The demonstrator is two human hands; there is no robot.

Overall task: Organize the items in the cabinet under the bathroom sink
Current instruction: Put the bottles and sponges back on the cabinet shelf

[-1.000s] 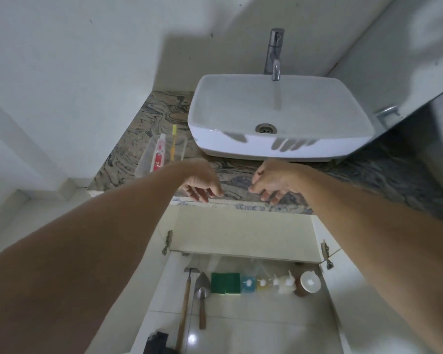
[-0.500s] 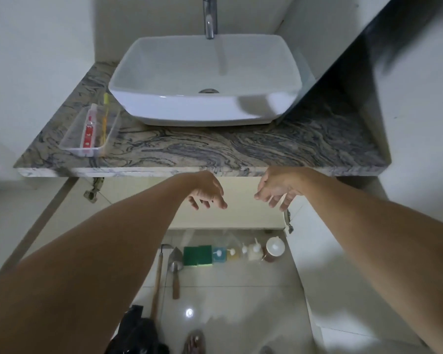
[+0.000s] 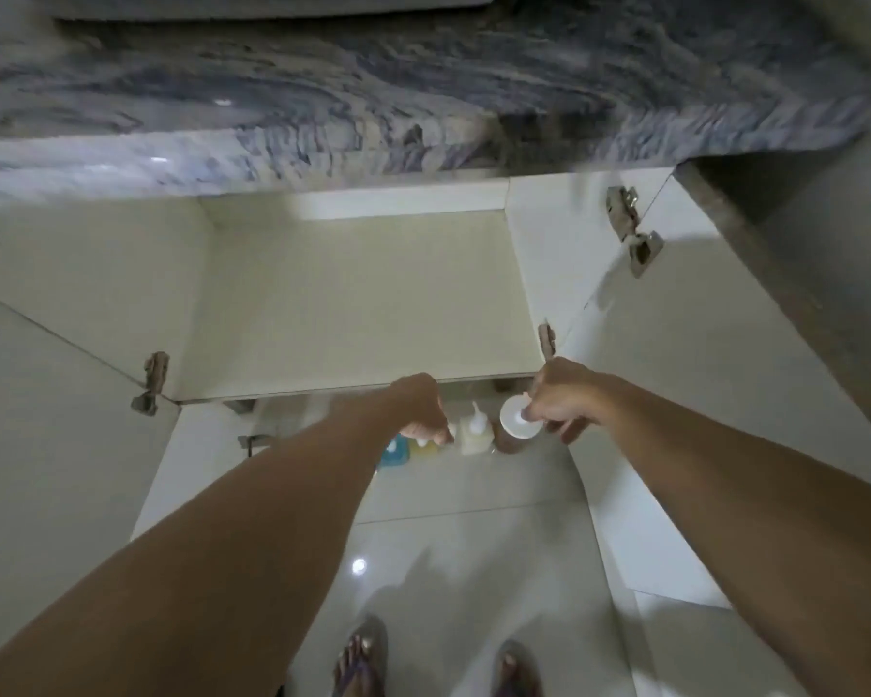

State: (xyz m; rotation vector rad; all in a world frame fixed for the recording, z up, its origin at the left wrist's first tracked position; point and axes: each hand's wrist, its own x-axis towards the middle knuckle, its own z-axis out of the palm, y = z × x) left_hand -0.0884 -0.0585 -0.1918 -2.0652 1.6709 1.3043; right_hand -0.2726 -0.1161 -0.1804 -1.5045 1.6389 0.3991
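Both open cabinet doors frame a row of items on the glossy tiled floor [image 3: 448, 500] below the cream cabinet shelf [image 3: 353, 304]. Since 0.5 s ago the view has dropped past the veined grey marble countertop [image 3: 323, 93], and both hands have come down from mid-air to the row, so picking up has likely begun. From the left, the blue-liquid bottle [image 3: 389, 452] and yellow-liquid bottle [image 3: 423, 449] sit partly hidden under the left hand [image 3: 421, 410], whose curled fingers seem to pinch a white pump top; I cannot tell whose. The pale cream pump bottle [image 3: 472, 435] stands free between the hands. The right hand [image 3: 556, 399] pinches the white round lid of a brown jar [image 3: 516, 425].
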